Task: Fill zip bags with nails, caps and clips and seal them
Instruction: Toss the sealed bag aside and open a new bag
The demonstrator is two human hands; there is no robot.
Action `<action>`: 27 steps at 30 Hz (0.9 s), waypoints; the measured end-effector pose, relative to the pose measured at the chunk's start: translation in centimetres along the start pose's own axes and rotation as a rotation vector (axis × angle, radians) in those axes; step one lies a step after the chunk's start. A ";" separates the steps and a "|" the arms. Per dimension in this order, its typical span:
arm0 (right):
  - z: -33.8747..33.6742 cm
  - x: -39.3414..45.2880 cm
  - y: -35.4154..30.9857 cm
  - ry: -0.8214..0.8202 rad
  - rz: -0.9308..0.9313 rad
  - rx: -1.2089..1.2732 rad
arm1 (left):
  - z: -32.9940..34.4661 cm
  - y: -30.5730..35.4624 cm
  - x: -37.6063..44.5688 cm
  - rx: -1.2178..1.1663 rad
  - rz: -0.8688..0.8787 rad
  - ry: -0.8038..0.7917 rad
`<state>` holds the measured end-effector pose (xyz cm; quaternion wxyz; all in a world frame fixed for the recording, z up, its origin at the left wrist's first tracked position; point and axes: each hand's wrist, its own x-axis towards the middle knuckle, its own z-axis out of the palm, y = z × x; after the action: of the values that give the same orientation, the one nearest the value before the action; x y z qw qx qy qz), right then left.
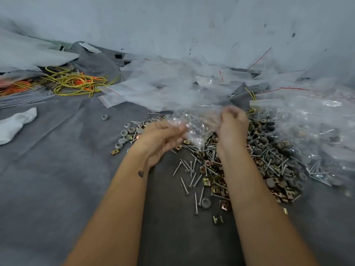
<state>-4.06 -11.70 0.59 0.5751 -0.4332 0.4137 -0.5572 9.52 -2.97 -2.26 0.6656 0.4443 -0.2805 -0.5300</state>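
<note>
A person is working a clear zip bag (194,124) between both hands at the centre of the frame, above a heap of loose hardware on a grey cloth (67,169). The left hand (159,140) is curling its fingers around the bag's lower left edge, and the right hand (233,121) is pinching the upper right edge with bent fingers; motion blur is hiding how tightly either grip is closing. Whether this bag is being filled, opened or sealed cannot be told, though silvery glints inside are suggesting some contents.

The job is looking far from finished. Steel nails (189,175) are lying scattered in the lower centre, brass-coloured clips (217,186) are piling just right of them, and grey caps (124,134) are sitting in a loose row left of the hands, with many more mixed through the heap under the right forearm. Empty zip bags (163,87) with red seal lines are spreading across the upper centre. At the right edge, filled bags (315,143) holding nails and caps are stacking up, suggesting a fair share is already packed.

In the upper left, a tangle of yellow and orange cords (75,82) is resting beside a white cloth (15,124) at the left edge
</note>
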 end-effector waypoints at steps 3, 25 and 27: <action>-0.4 -0.8 0.7 0.186 -0.469 -0.612 | 1.0 -0.1 0.5 -0.028 0.200 0.233; -0.1 -2.3 1.9 -0.380 -0.230 -0.286 | 3.0 -1.7 0.3 0.497 0.518 0.193; -0.1 -2.2 2.1 -0.376 -0.256 -0.310 | 3.0 -2.1 0.4 0.601 0.567 0.255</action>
<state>-3.68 -9.46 -1.47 0.4936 -0.6607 0.3220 -0.4649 6.16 -4.29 -2.81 0.6553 0.5857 -0.4486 -0.1619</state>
